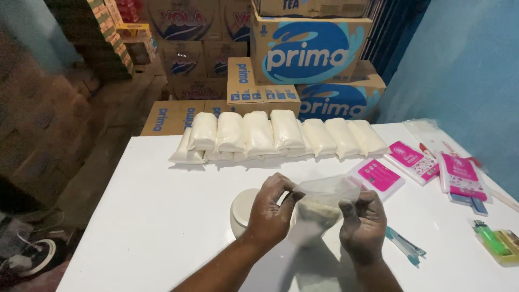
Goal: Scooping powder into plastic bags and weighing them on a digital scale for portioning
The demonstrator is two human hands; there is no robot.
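Both hands hold a clear plastic bag (323,203) of white powder above the white table (162,216). The left hand (270,208) pinches the bag's upper edge between thumb and fingers; the right hand (363,221) is closed around its right side. The bag's long axis runs roughly upright, mouth up and tilted a little to the right, filled end down (its lower part is blurred). Just behind the left hand sits a white bowl (241,211). Filled white packets (281,135) lie in a row along the table's far edge, each pointing away from the person.
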